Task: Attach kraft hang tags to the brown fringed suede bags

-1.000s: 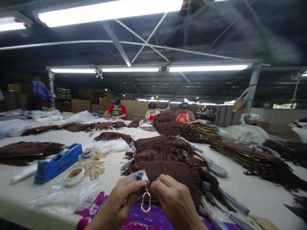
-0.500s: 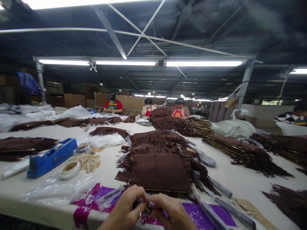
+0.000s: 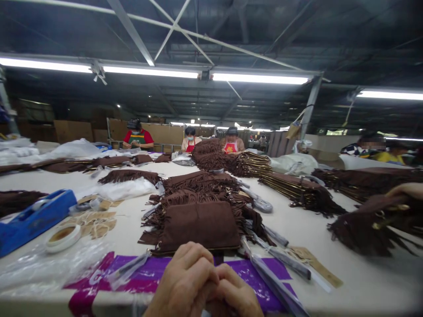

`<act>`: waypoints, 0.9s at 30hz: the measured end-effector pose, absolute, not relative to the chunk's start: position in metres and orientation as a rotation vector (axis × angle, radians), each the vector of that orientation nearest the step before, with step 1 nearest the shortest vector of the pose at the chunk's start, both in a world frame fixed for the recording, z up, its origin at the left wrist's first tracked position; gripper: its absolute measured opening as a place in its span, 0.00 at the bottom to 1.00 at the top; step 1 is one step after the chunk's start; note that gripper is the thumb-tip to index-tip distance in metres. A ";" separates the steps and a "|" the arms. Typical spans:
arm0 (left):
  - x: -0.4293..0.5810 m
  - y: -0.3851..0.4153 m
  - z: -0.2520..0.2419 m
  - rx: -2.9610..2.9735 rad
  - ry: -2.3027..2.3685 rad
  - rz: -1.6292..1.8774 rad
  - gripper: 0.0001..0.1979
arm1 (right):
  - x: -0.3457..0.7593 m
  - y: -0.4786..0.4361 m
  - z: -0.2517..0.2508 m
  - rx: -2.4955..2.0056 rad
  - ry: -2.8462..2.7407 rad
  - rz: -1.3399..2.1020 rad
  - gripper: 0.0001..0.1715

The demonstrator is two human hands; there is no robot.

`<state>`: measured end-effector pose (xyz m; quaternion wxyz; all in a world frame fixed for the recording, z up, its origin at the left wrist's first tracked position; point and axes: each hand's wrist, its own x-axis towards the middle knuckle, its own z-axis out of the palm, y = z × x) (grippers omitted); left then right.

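Note:
My left hand (image 3: 187,281) and my right hand (image 3: 236,293) meet at the table's near edge, fingers curled and pressed together. Whatever they pinch is hidden behind the left knuckles. Just beyond them lies a dark brown fringed bag (image 3: 201,224), flap side up, with a metal ring at its near left corner. More fringed bags (image 3: 198,180) are heaped behind it. Under and around my hands spreads purple printed plastic (image 3: 155,270). A strap in clear wrapping (image 3: 272,281) lies to the right of my right hand.
At left are a blue tape dispenser (image 3: 39,220), a tape roll (image 3: 62,237), stringed brown tags (image 3: 99,224) and clear plastic (image 3: 49,268). Stacked bags (image 3: 297,191) lie at right. A co-worker's hand (image 3: 410,190) holds another bag (image 3: 366,220) at far right. Several people sit beyond.
My view has turned right. My fingers have closed together, covering the shiny metal piece seen between them before. At far right a co-worker's hand has come in, with a brown bag lifted.

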<state>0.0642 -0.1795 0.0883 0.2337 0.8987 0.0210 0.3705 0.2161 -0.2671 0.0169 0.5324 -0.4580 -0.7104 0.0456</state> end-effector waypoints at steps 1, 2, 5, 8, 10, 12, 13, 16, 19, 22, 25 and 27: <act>0.068 -0.177 0.091 2.414 0.062 0.998 0.12 | 0.217 -0.270 0.023 -1.107 -1.681 0.121 0.07; 0.073 -0.172 0.090 2.366 0.099 0.975 0.10 | 0.219 -0.272 0.027 -1.116 -1.657 0.137 0.08; 0.083 -0.141 0.068 2.401 0.353 0.855 0.10 | 0.230 -0.278 0.032 -1.150 -1.523 0.219 0.12; 0.088 -0.098 0.031 2.717 0.647 0.565 0.22 | 0.247 -0.279 0.028 -1.259 -1.275 0.416 0.17; 0.089 -0.073 0.014 2.876 0.689 0.376 0.16 | 0.261 -0.276 0.028 -1.311 -1.137 0.609 0.23; 0.091 -0.056 0.008 2.942 0.651 0.326 0.09 | 0.273 -0.271 0.033 -1.357 -1.145 0.752 0.21; 0.093 -0.050 0.009 2.951 0.640 0.340 0.07 | 0.277 -0.268 0.038 -1.393 -1.211 0.770 0.18; 0.099 -0.039 0.025 2.927 0.693 0.398 0.07 | 0.283 -0.256 0.051 -1.537 -1.487 0.680 0.14; 0.107 -0.032 0.040 2.885 0.746 0.466 0.09 | 0.281 -0.238 0.055 -1.588 -1.654 0.665 0.10; 0.113 -0.022 0.044 2.843 0.761 0.530 0.11 | 0.279 -0.217 0.043 -1.597 -1.711 0.638 0.09; 0.112 -0.015 0.042 2.807 0.770 0.573 0.13 | 0.285 -0.201 0.025 -1.641 -1.657 0.640 0.11; 0.108 -0.017 0.043 2.789 0.783 0.607 0.12 | 0.291 -0.196 0.014 -1.622 -1.589 0.683 0.12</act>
